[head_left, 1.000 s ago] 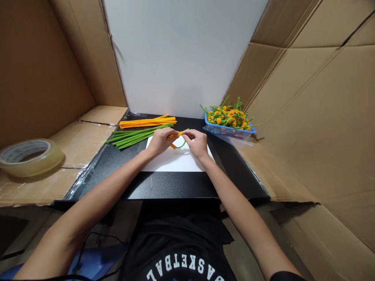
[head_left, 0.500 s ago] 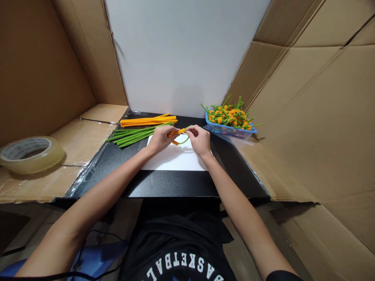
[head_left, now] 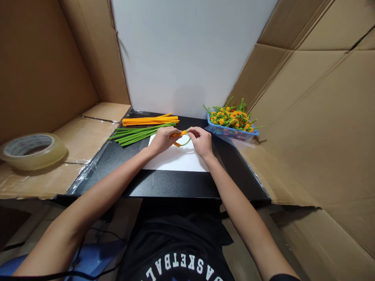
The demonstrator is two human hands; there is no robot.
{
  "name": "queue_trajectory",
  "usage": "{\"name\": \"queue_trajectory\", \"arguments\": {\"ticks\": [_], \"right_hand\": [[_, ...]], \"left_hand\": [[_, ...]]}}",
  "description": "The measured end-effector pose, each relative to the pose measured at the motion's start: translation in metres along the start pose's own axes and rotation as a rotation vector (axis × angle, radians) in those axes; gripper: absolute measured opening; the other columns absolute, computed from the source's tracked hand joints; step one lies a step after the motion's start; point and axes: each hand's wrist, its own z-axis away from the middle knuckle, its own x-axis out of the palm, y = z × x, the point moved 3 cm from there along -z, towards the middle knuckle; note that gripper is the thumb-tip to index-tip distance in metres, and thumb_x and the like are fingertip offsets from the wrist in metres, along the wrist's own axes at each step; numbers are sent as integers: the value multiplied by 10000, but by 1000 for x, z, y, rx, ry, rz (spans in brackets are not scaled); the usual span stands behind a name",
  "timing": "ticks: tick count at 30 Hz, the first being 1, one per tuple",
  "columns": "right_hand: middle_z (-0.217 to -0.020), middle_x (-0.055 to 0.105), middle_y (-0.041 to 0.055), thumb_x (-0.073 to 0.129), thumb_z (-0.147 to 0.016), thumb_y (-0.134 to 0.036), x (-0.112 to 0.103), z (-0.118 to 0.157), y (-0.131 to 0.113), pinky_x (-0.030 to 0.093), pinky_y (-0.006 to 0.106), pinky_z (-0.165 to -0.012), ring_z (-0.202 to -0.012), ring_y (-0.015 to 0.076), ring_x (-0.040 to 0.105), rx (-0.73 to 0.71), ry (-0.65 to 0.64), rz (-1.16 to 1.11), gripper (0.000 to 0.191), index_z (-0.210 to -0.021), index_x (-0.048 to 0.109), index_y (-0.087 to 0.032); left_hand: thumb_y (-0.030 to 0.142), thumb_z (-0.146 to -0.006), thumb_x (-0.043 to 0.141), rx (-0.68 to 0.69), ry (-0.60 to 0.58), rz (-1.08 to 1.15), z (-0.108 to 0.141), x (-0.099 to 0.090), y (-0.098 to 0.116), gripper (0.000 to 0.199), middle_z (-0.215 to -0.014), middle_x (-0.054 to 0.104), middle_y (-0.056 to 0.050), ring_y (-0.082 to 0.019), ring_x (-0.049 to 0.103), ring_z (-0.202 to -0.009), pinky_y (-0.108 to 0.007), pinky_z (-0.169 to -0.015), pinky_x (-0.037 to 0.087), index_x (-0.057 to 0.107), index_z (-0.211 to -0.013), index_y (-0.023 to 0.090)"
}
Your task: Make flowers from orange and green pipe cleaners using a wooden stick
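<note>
Left hand (head_left: 162,139) grips the orange-and-green piece (head_left: 184,133) above the paper (head_left: 175,162), mid surface (head_left: 172,185); right hand (head_left: 201,141) pinches its right end. Likely orange being wound round green; the next move seems to call for a firm pinch and turn. Strips (head_left: 137,134) fill the far left corner, basket (head_left: 234,132) the far right; room lies toward the near edge

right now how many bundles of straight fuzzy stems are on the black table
2: the orange bundle at the back, and the green bundle just in front of it, beside the left hand. That hand may hide some stems.
</note>
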Motion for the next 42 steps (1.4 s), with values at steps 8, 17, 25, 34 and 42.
{"name": "queue_trajectory", "arguments": {"ticks": [8,17,25,34,42], "right_hand": [[-829,743,53,607,-815,-252,5,2,-2,530,298,-694,-698,171,663,19,-20,1,150,-829,742,-185],[-793,754,70,683,-750,-308,0,-2,18,544,311,-712,-708,187,687,271,117,-174,187,-833,745,-153],[-672,699,27,767,-715,-356,1,-2,30,505,253,-619,-603,126,618,492,93,-411,218,-766,715,-151],[-635,697,16,817,-732,-314,-1,-2,42,472,206,-566,-550,90,618,709,144,-619,199,-734,718,-142],[-574,675,-1,752,-821,-321,-43,-12,65,392,159,-429,-512,91,632,787,599,-576,229,-688,661,-159]], "left_hand": [[353,-900,658,-12,4,-8,0,1,-2,213,-825,747,-64,-140,654,-665,-242,-623,489,742,-911,157],[548,-886,615,-350,32,206,-4,-3,-6,416,-776,733,-54,-144,652,-659,-226,-586,482,726,-946,152],[602,-760,690,-510,-190,413,-2,4,-22,458,-744,713,-79,-160,625,-634,-243,-526,462,694,-785,145],[471,-766,700,-458,-208,386,-2,3,-18,326,-714,709,-63,-143,603,-636,-242,-581,450,716,-733,147],[428,-649,812,-602,-138,621,4,-17,-60,308,-668,691,-61,-110,568,-556,-241,-559,453,706,-669,140]]}}
